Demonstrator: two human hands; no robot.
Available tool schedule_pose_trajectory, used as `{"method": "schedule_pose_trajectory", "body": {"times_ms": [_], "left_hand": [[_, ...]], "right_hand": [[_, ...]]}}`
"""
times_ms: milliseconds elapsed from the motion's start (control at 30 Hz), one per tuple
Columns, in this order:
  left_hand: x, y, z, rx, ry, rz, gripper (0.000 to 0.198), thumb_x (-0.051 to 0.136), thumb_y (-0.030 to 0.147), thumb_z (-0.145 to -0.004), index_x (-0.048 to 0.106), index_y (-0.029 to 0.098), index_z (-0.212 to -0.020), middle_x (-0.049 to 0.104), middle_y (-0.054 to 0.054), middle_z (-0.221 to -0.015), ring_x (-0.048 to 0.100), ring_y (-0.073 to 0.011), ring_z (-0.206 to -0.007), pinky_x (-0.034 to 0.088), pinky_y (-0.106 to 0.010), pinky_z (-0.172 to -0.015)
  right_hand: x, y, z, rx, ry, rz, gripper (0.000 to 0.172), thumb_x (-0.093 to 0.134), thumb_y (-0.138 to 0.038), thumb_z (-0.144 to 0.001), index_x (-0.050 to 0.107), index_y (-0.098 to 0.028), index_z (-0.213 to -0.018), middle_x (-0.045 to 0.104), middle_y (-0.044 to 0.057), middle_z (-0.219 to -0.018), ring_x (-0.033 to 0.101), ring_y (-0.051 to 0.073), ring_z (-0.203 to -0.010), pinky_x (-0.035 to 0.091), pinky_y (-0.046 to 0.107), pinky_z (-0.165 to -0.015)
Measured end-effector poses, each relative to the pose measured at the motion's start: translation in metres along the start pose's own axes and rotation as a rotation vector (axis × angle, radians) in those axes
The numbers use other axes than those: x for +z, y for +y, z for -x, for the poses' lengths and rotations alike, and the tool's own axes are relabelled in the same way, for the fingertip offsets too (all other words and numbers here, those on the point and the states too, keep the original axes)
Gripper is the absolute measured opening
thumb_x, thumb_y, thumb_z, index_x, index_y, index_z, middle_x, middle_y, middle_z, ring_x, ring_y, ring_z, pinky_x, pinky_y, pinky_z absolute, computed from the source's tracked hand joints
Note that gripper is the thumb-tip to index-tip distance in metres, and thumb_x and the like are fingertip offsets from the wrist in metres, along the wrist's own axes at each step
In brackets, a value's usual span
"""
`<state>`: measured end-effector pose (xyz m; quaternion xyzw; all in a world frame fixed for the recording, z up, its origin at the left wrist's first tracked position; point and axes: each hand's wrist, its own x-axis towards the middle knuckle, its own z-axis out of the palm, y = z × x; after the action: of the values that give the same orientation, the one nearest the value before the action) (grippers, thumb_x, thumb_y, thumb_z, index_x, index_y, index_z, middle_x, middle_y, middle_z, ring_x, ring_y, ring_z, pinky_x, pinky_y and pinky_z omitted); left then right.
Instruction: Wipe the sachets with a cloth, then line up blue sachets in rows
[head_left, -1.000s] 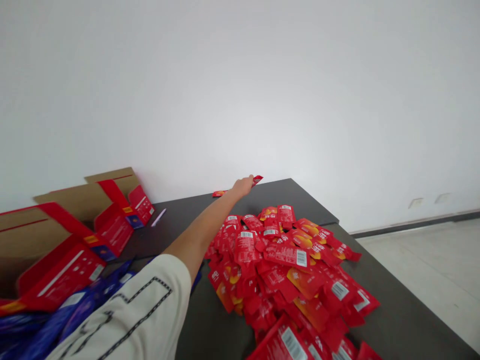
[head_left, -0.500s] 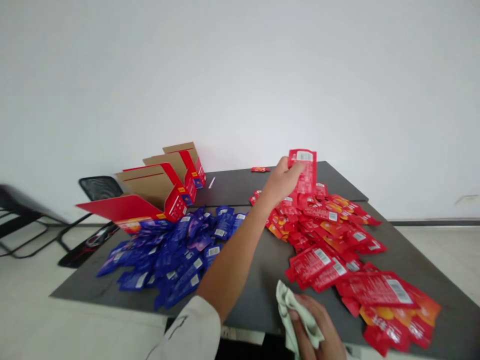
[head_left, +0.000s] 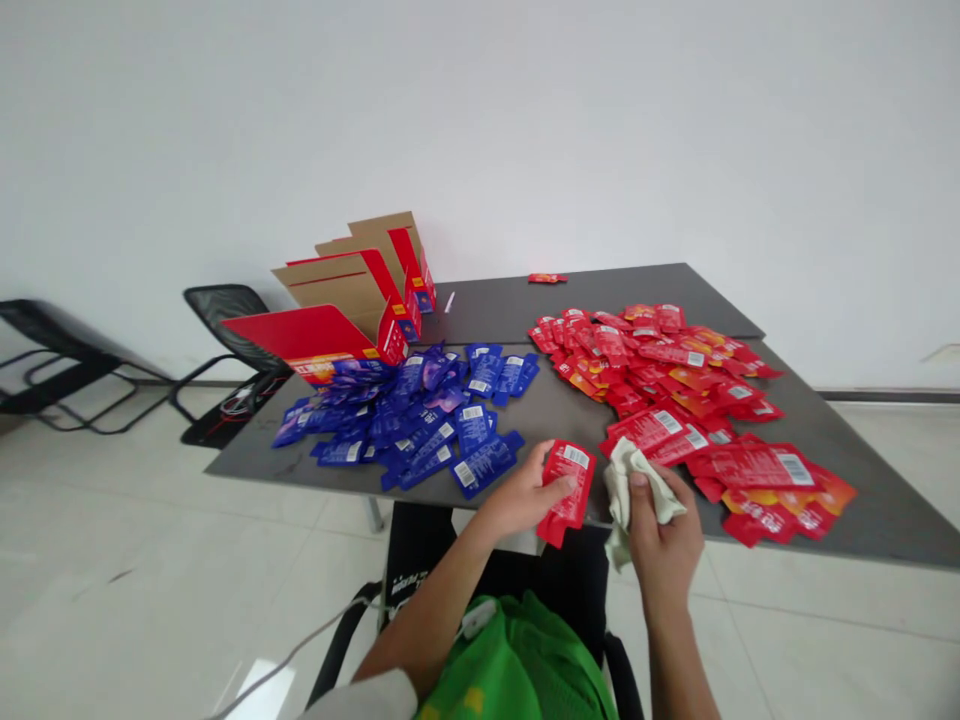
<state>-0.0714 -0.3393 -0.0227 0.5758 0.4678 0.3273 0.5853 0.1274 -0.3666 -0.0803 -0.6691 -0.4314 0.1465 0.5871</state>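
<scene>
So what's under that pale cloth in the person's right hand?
The cloth in the right hand is held over the edge of the dark table, beside red sachets. Whatever lies directly beneath it is covered, so I can't see it.

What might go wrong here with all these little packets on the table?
Two risks seem likely. The red sachet in the left hand is right beside the blue sachets, so it might get mixed in with them. Loose red sachets near the edge of the table could be knocked off by the right hand or its cloth.
</scene>
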Motion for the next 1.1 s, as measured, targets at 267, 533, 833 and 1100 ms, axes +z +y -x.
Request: {"method": "schedule_pose_trajectory", "body": {"times_ms": [267, 533, 833, 1100], "left_hand": [[-0.005, -0.013, -0.001, -0.007, 0.076, -0.271, 0.091, 0.065, 0.031, -0.097, 0.017, 0.013, -0.171, 0.043, -0.022, -0.168, 0.051, -0.0312, -0.150, 0.036, -0.049, -0.128], [0.009, -0.013, -0.005, 0.072, 0.117, -0.349, 0.089, 0.065, 0.023, -0.095, 0.020, 0.012, -0.171, 0.029, -0.023, -0.175, 0.033, -0.0326, -0.162, 0.027, -0.050, -0.134], [0.008, -0.032, -0.006, 0.307, 0.223, -0.527, 0.075, 0.056, 0.024, -0.104, 0.021, 0.020, -0.170, 0.040, -0.022, -0.163, 0.042, -0.0322, -0.154, 0.041, -0.054, -0.126], [0.007, -0.029, 0.033, 0.552, 0.170, -1.010, 0.037, 0.059, 0.024, -0.107, 0.063, 0.017, -0.143, 0.053, -0.016, -0.157, 0.045, -0.0324, -0.151, 0.046, -0.054, -0.125]], "right_hand": [[0.004, -0.008, 0.004, -0.013, 0.094, -0.028, 0.053, 0.070, -0.060, -0.095, 0.073, -0.016, -0.124, 0.075, 0.014, -0.116, 0.071, 0.030, -0.103, 0.052, 0.042, -0.093], [0.005, -0.004, 0.005, -0.030, 0.088, 0.014, 0.052, 0.069, -0.059, -0.096, 0.072, -0.016, -0.124, 0.075, 0.013, -0.115, 0.071, 0.031, -0.106, 0.053, 0.045, -0.095], [0.005, -0.008, 0.007, 0.000, 0.080, 0.024, 0.050, 0.071, -0.057, -0.095, 0.072, -0.017, -0.125, 0.076, 0.013, -0.115, 0.073, 0.029, -0.103, 0.055, 0.044, -0.093], [-0.001, -0.013, 0.001, 0.004, -0.027, 0.074, 0.049, 0.071, -0.059, -0.095, 0.074, -0.019, -0.124, 0.077, 0.012, -0.117, 0.072, 0.029, -0.106, 0.056, 0.045, -0.096]]}}
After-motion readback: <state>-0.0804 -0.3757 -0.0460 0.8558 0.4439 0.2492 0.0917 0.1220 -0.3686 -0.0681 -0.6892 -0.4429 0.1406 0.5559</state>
